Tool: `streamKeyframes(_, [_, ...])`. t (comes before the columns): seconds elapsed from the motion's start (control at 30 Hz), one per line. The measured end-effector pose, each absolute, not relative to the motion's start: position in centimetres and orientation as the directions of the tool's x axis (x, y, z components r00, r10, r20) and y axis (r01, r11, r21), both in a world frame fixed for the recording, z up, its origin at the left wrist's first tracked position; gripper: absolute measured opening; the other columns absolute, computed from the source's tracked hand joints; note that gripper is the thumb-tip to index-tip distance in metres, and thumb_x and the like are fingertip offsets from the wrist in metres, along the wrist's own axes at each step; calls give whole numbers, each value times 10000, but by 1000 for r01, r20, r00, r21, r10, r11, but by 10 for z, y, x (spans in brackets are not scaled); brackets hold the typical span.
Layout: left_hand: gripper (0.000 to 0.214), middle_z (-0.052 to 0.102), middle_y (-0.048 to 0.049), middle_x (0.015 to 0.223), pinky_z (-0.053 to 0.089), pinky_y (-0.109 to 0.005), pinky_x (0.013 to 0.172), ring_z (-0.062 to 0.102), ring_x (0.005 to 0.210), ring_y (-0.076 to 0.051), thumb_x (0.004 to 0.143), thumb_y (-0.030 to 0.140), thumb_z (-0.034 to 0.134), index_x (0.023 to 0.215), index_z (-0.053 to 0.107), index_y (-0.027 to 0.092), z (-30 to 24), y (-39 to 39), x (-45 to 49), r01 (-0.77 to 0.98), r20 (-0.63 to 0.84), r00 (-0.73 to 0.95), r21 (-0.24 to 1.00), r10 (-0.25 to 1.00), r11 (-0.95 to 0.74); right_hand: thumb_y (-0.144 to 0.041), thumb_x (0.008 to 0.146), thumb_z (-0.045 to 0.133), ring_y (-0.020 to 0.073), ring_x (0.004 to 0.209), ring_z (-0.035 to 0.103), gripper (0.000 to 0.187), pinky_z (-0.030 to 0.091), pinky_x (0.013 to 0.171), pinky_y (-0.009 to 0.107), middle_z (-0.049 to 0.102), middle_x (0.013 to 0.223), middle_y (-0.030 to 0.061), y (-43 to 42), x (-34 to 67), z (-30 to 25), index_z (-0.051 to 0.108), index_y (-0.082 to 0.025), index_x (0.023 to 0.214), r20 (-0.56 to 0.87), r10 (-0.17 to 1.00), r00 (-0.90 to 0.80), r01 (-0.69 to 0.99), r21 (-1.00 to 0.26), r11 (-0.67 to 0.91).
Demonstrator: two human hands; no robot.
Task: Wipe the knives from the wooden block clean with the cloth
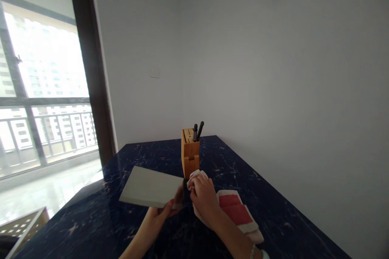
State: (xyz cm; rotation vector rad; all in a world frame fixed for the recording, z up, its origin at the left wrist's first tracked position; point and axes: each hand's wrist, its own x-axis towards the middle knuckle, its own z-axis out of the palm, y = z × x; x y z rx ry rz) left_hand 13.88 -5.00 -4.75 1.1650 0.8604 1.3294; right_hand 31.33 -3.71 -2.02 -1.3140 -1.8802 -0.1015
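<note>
My left hand [165, 211] is closed on the dark handle of a broad, flat, pale grey blade [150, 188], which looks like a cleaver and is held level over the dark blue marbled table [121, 230]. My right hand [204, 198] is closed on a bunched white and pink cloth [197, 176], pressed against the handle end of the blade. Just behind the hands stands a wooden knife block [190, 154] with two dark knife handles [197, 130] sticking out of its top.
A folded red and white cloth [238, 212] lies on the table to the right of my right forearm. White walls close off the back and right. A large window [45, 89] with a dark frame is at the left.
</note>
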Motion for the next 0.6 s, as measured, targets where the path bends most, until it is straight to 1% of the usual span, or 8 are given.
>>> streamKeyframes(0.13, [306,696,-23,942,512,-376,824,618,922,-258,647,328,699,901,637,169,-50,-47,134,-284,164,117,951,980,-125,-81,695,454,177,847,478,168,259,768,312,579,857,21,-27,328,-38,545,-208,756,604,794,-69,850,-380,364])
streamKeyframes(0.27, [316,708,-19,887,539,-368,765,638,863,-267,596,303,736,871,652,171,-46,-45,129,-283,164,71,949,984,-138,-102,707,454,190,828,493,166,251,757,327,593,830,18,-17,340,-55,559,-220,757,575,817,-40,882,-365,300])
streamKeyframes(0.4, [312,714,-50,808,552,-363,718,651,805,-285,560,212,760,843,654,134,-36,-42,120,-300,117,7,948,993,-110,-114,716,450,203,842,497,168,247,775,338,594,839,23,-17,340,-57,569,-219,769,555,831,-34,903,-339,263])
streamKeyframes(0.47, [319,711,-62,811,551,-368,718,651,808,-284,578,154,744,878,638,121,-31,-40,112,-355,114,-68,926,991,-131,-116,708,456,209,845,494,163,248,784,341,591,843,34,-20,338,-55,570,-209,778,554,832,-27,906,-339,255])
streamKeyframes(0.53, [349,707,-62,827,552,-378,713,652,811,-274,608,100,706,944,613,126,-25,-37,104,-446,135,-163,874,977,-195,-103,703,449,203,838,492,168,251,788,337,586,837,32,-23,336,-52,561,-204,777,556,831,-29,894,-357,270])
streamKeyframes(0.6, [352,702,-76,841,546,-402,727,647,832,-279,635,60,659,977,599,115,-20,-35,96,-553,131,-187,805,973,-215,-90,700,444,184,827,491,168,254,796,327,575,836,18,-24,334,-49,543,-203,777,561,822,-95,864,-364,348])
